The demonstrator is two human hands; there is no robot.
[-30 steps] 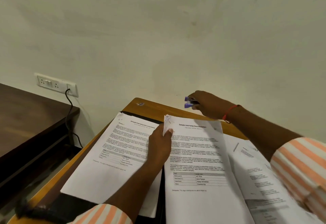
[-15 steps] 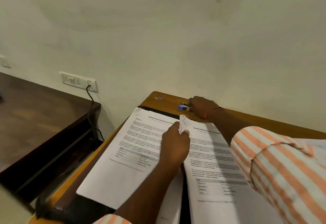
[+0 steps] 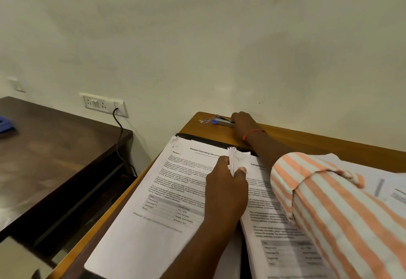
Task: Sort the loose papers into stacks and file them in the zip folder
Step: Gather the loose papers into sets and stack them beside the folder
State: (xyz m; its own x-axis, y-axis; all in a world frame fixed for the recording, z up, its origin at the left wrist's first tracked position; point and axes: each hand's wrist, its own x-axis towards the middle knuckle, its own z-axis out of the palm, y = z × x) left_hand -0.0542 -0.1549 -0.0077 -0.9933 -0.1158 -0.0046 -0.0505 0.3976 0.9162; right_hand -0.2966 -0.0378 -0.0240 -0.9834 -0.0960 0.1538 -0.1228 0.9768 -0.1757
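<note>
Two printed paper stacks lie on a black zip folder [image 3: 206,139] on the orange wooden desk [image 3: 193,126]. My left hand [image 3: 227,188] pinches the raised top-left corner of the right stack [image 3: 261,215], with its wrist resting over the left stack [image 3: 153,201]. My right hand [image 3: 242,125] reaches to the desk's far edge by the wall, and its fingers cover the right end of a blue stapler [image 3: 220,121] that lies flat on the desk. More loose papers [image 3: 391,190] lie at the right, partly hidden by my striped sleeve.
A small clip-like item [image 3: 204,121] lies just left of the stapler. A dark wooden table [image 3: 55,146] stands lower at the left with a blue object [image 3: 6,122] on it. A wall socket [image 3: 103,104] with a black cable hangs between the two tables.
My right hand has brought the stapler down from the air onto the desk's far corner. My left hand keeps its pinch on the stack's corner.
</note>
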